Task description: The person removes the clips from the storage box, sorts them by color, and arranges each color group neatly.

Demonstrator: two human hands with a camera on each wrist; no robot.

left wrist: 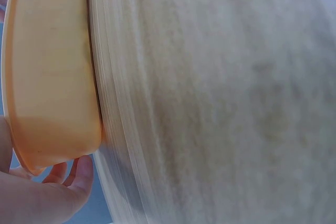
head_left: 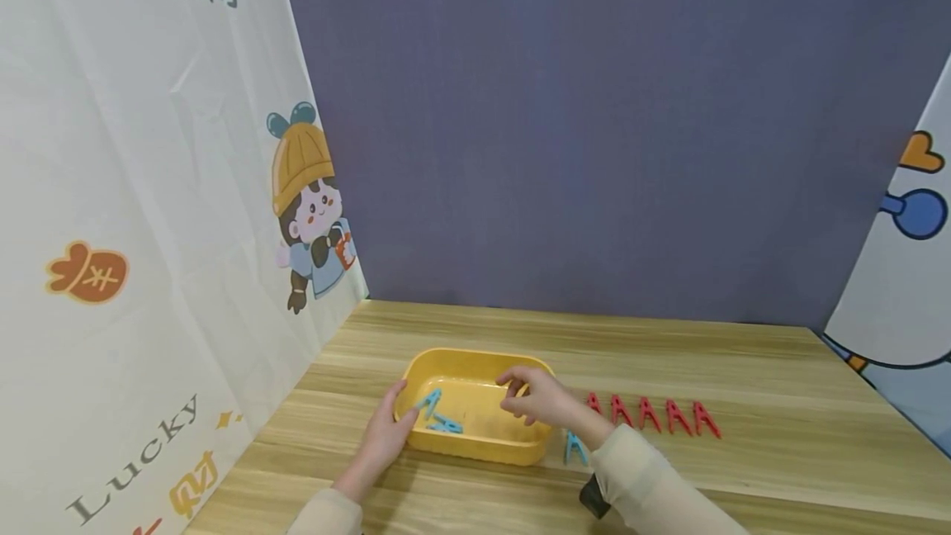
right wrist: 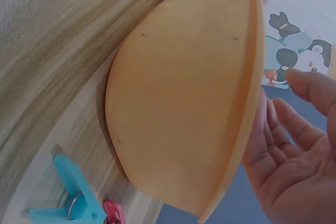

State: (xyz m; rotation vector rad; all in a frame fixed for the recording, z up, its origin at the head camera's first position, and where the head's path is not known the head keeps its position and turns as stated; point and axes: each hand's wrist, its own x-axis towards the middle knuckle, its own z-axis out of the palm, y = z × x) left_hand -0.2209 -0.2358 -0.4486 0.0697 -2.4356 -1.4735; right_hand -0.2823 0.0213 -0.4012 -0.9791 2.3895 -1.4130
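A yellow plastic basin (head_left: 475, 452) sits on the table, with a few light-blue clothespins (head_left: 446, 423) lying in its left part. My left hand (head_left: 388, 429) grips the basin's left end, thumb at the rim and fingers against the outer wall, as the left wrist view also shows. Over the basin's right side hovers my right hand (head_left: 538, 396), its fingers loosely bent. In the right wrist view, thumb and fingers of that hand (right wrist: 294, 156) stand apart with nothing between them. Another blue clothespin (head_left: 575, 446) lies on the table just right of the basin, beside my right forearm.
Several red clothespins (head_left: 672, 417) form a row on the wooden table (head_left: 802, 436) to the right of the basin. A dark blue-grey panel (head_left: 594, 130) rises behind the table. Printed white sheets (head_left: 163, 188) hang at the left and right sides.
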